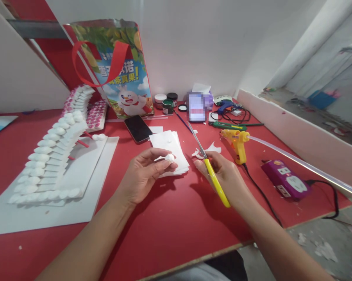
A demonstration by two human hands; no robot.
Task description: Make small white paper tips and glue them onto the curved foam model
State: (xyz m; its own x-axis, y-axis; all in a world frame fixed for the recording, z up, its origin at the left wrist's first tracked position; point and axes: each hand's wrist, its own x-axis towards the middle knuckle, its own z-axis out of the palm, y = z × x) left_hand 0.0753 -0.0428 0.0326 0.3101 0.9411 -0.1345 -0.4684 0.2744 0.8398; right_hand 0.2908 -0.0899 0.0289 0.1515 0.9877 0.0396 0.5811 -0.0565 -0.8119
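Above a stack of white cards, the fingertips of my left hand pinch a small rounded white piece. My right hand grips yellow-handled scissors, their metal blades pointing away from me. White paper scraps lie just beyond the right hand. To the left, a curved white model carries rows of rounded white pieces along its edge and rests on white boards. Fingers partly hide the held piece.
At right are a yellow glue gun with a long clear stick and a purple power strip with its cord. Behind stand a patterned bag, paint jars and a lit phone. A dark phone lies near the cards.
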